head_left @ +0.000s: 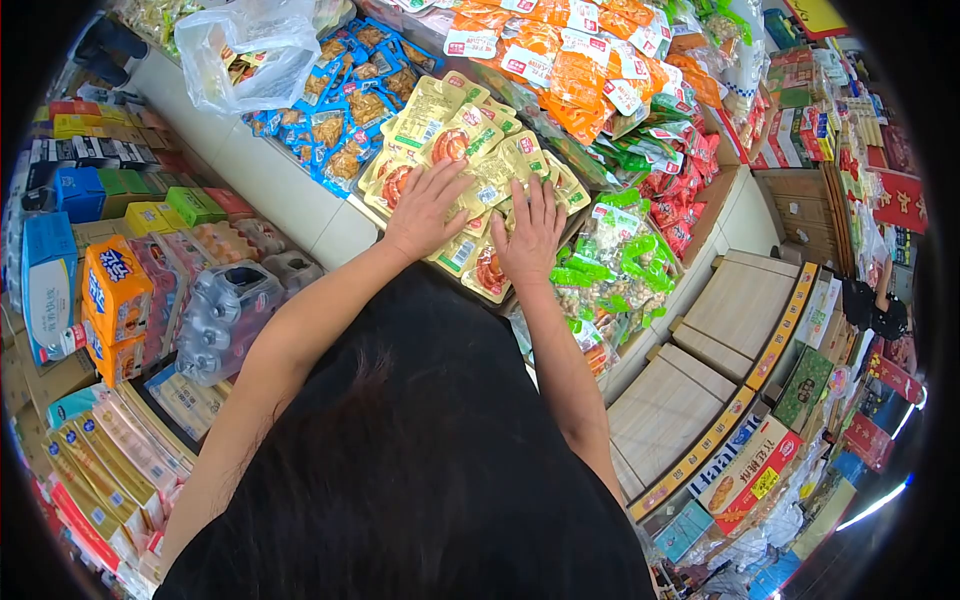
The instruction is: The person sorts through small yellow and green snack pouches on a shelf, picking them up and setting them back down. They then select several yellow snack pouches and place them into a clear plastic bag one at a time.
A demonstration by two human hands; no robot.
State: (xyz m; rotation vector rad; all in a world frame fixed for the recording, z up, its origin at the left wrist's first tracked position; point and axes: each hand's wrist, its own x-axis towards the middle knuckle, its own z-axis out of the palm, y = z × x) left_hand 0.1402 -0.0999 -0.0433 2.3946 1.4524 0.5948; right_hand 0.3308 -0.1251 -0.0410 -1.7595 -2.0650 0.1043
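Observation:
Gold snack packets (433,112) with red and green printing lie heaped in a box in front of me. My left hand (430,208) rests palm down on the left part of the heap, fingers stretched out. Beside it, my right hand (528,232) presses flat on the packets at the right, its fingers also extended. Neither hand is wrapped around a packet. Blue packets (345,110) with brown contents lie to the left of the gold ones. Green-edged clear packets (625,255) touch the right side of the heap.
Orange packets (580,75) and red packets (690,190) are piled behind. A white plastic bag (250,60) stands at the upper left. Bottled-drink packs (225,315) and boxes crowd the left. Wooden-topped stands (735,300) and shelves of goods are on the right.

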